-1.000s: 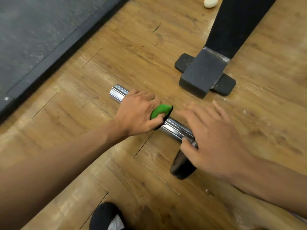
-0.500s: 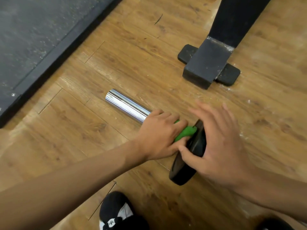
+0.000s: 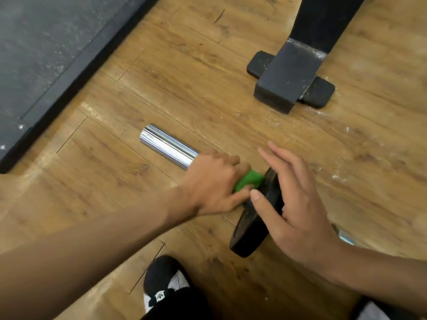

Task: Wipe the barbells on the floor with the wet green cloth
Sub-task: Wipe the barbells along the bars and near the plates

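A: Item one, the task's thing?
B: barbell (image 3: 168,146), chrome sleeve, lying flat on the wooden floor (image 3: 184,88). Its free end points toward the dark mat (image 3: 34,54), and the other end of the sleeve meets a black plate (image 3: 251,229) standing on edge.

A: Item two?
B: green cloth (image 3: 248,180), bunched round the sleeve right against the plate. Only a small fold shows past the knuckles.

A: Hands?
B: left hand (image 3: 212,185), fingers curled over the sleeve, clasping the cloth to it. right hand (image 3: 293,204), fingers straight and spread across the plate's rim, thumb on its near face, steadying and gripping nothing.

A: Risks, as you judge them?
- Pinch: the left thumb sits just beside the right thumb at the joint of sleeve and plate. A hard stroke into the plate could jam the knuckles.
- Roll: the bar rests on a round plate on smooth boards. If the right hand eases off, it may roll away mid-wipe.
- Missed strip: the underside of the sleeve faces the floor, so the cloth may skip it unless the bar is turned.
- Slip: wet chrome, so the grip may skid.

A: Surroundings?
B: bench foot (image 3: 286,82), well apart beyond the bar. One shoe (image 3: 166,282) near the plate, in its path if it rolls back.
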Demonstrator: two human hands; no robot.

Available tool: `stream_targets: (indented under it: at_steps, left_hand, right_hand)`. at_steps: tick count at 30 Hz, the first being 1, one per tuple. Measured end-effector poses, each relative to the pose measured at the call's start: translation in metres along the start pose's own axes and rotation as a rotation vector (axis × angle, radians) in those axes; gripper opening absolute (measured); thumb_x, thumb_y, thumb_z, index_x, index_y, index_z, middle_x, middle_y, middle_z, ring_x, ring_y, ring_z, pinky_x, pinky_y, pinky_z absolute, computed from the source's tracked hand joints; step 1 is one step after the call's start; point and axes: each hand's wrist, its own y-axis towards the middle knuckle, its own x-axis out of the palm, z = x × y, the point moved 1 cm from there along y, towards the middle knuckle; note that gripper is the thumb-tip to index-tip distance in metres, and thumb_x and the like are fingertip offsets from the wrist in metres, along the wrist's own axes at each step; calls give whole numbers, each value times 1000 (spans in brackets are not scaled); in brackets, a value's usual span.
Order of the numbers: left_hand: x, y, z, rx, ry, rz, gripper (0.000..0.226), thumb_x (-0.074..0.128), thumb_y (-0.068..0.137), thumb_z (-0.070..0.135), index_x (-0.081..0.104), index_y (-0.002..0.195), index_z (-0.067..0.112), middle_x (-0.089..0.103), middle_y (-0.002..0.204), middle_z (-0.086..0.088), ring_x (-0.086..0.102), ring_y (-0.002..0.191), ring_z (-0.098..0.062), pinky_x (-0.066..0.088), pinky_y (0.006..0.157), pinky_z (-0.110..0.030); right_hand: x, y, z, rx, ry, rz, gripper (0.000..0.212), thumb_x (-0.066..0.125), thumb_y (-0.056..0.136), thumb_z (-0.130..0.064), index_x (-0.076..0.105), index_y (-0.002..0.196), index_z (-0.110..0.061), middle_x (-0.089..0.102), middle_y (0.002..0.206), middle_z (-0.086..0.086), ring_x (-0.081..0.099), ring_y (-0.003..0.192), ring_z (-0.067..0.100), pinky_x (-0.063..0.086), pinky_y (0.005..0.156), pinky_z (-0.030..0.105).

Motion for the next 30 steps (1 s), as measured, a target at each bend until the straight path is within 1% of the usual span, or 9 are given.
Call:
stream_targets:
  at_steps: [5,9,13,15,18,22,24,28,30]
  left_hand:
    - [1,-12,2,103,-16,-30,47,36,100,56,59,97,15,53,76,-4,48,59,-24,39,58,-35]
    - [-12,-20,-44,-33,58,-55,46,36,96,60,51,81,19,53,67,-1,53,54,-30,43,49,-34]
    - [-20,-18,-54,-234,132,-25,47,31,93,58,46,71,19,52,65,0,54,59,-31,47,72,-41]
    - [-12,-12,-29,-198,151,-18,43,34,94,56,54,80,20,58,73,-3,58,67,-30,44,78,-42]
    - [10,-26,3,-48,123,33,42,41,100,52,63,109,17,63,97,-9,60,87,-32,44,86,-47]
    - [25,-51,-11,107,240,122,63,24,107,59,53,141,15,62,129,-19,57,122,-38,39,111,-54]
    - [19,-44,-35,64,242,141,66,24,106,61,56,134,11,64,121,-20,59,113,-38,41,106,-53]
    - [-13,-11,-77,-252,188,116,60,32,103,59,65,100,10,62,90,-13,58,85,-35,43,84,-48]
    - [-15,2,-73,-297,192,123,54,35,102,57,64,96,11,62,85,-12,58,81,-35,42,82,-47]
  right_hand:
    - [-7,3,0,47,-30,-102,82,62,77,-64,43,150,-33,30,155,-17,32,147,10,36,117,43]
    - [-2,4,-1,32,-32,-157,87,64,70,-67,35,149,-42,26,156,-21,28,148,8,30,116,39]
    - [-4,5,4,22,-18,-150,87,66,71,-64,37,149,-41,28,156,-21,28,148,7,28,116,36]
    - [-5,8,6,11,-16,-138,86,67,70,-62,41,148,-36,32,154,-19,30,147,7,28,116,35]
    - [-9,16,9,10,4,-131,86,67,69,-60,45,147,-30,36,151,-18,30,146,-1,23,116,16]
    - [-15,27,13,11,25,-114,83,69,70,-58,41,145,-36,37,145,-22,29,141,-10,20,110,3]
    - [-19,33,17,48,52,-98,79,73,71,-50,40,142,-39,40,137,-24,34,136,-12,26,106,5]
    - [-31,47,22,150,13,-65,65,68,74,-45,46,135,-38,44,130,-18,41,126,-2,27,97,5]
    - [-33,52,17,130,-58,-23,58,62,79,-40,52,135,-31,45,128,-17,43,125,6,31,99,16]
